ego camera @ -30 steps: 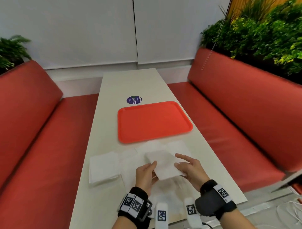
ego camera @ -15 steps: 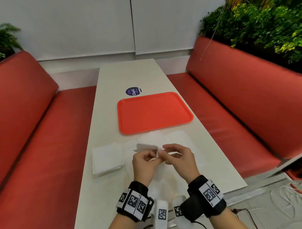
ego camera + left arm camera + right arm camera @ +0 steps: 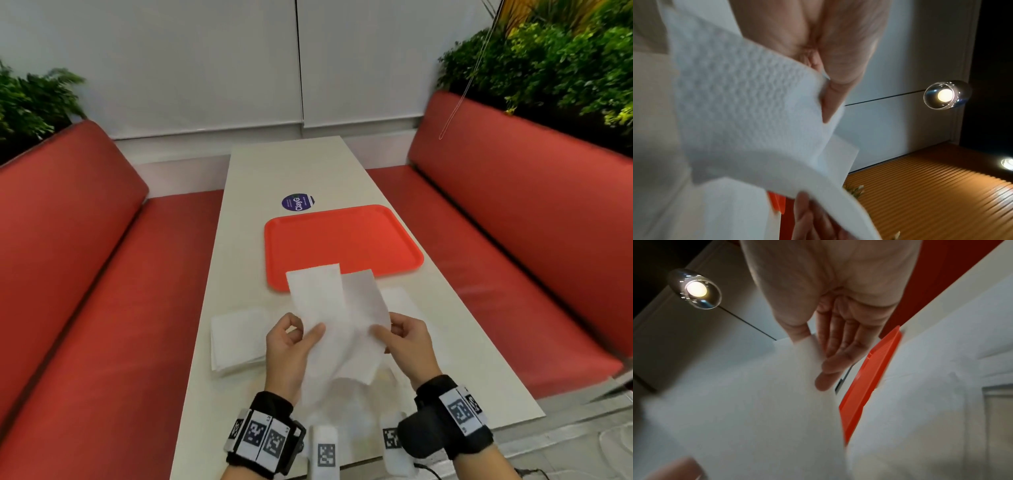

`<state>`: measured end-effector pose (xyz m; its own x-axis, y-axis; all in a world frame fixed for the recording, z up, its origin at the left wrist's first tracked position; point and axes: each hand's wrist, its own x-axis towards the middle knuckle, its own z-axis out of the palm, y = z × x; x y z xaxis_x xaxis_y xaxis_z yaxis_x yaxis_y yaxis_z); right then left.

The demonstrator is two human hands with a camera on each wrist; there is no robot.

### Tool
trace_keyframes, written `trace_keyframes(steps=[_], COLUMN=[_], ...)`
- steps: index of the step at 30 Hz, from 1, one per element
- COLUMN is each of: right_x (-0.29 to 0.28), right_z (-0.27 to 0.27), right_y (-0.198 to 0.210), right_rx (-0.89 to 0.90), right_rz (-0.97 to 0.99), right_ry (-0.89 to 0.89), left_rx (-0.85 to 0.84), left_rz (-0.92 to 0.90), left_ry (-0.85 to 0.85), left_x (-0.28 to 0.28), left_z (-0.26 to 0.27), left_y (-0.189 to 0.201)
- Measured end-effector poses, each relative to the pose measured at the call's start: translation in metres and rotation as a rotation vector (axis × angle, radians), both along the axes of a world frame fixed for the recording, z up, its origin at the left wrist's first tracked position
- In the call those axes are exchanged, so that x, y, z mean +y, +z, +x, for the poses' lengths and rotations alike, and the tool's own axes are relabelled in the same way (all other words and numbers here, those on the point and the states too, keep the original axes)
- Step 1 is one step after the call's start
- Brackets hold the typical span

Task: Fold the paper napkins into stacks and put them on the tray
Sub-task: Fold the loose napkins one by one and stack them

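A white paper napkin (image 3: pixel 339 318) is held up above the table, partly unfolded, its two upper flaps spread over the near edge of the empty orange tray (image 3: pixel 342 240). My left hand (image 3: pixel 294 337) pinches its left edge with thumb over the paper (image 3: pixel 748 100). My right hand (image 3: pixel 394 334) pinches its right edge; in the right wrist view the thumb and fingers (image 3: pixel 832 352) clamp the napkin (image 3: pixel 748 394). More loose napkins (image 3: pixel 400 301) lie flat on the table under the hands. A folded napkin stack (image 3: pixel 236 337) sits to the left.
The long white table (image 3: pixel 284 164) runs away from me between two red benches (image 3: pixel 85 274). A round purple sticker (image 3: pixel 297 202) lies just beyond the tray. Plants (image 3: pixel 555 58) stand behind the right bench back. Wrist bands with markers show at the bottom.
The napkin was bunched small between both hands half a second ago. Now the hands have moved apart and lifted, and the napkin stands opened out between them.
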<state>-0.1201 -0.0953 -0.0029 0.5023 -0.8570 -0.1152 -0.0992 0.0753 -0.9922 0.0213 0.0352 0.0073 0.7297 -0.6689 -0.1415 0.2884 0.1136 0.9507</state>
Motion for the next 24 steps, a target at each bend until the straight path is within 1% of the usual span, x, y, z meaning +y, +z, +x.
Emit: trace_keyframes(steps=[2, 5, 8, 9, 11, 14, 16, 17, 20, 24], right_x=[-0.019, -0.040, -0.055, -0.057, -0.059, -0.054, -0.051, -0.051, -0.058, -0.070], right_z=[-0.005, -0.009, -0.008, -0.007, -0.001, 0.009, 0.016, 0.019, 0.026, 0.034], right_y=[-0.007, -0.021, -0.026, -0.022, -0.004, 0.022, 0.030, 0.032, 0.033, 0.034], right_rx=[0.076, 0.255, 0.512, 0.519, 0.392, 0.170, 0.054, 0.004, -0.087, -0.157], right_rz=[0.000, -0.048, -0.199, -0.250, -0.256, -0.115, -0.082, -0.082, -0.036, 0.032], right_ry=[0.010, 0.040, 0.071, 0.076, 0.134, 0.380, 0.467, 0.471, 0.400, 0.344], left_rx=[0.012, 0.072, 0.116, 0.124, 0.129, 0.105, 0.070, 0.053, -0.007, -0.113], left_rz=[0.021, -0.029, -0.080, -0.088, -0.096, -0.093, -0.077, -0.066, -0.021, 0.023], left_ry=[0.040, 0.053, 0.017, 0.005, -0.011, -0.034, -0.036, -0.031, -0.027, -0.049], left_x=[-0.003, -0.007, -0.014, -0.017, -0.024, -0.036, -0.042, -0.045, -0.048, -0.047], left_z=[0.002, 0.003, 0.001, 0.000, -0.001, -0.001, 0.000, 0.001, 0.009, 0.026], left_y=[0.004, 0.011, 0.016, 0.018, 0.020, 0.021, 0.021, 0.022, 0.026, 0.029])
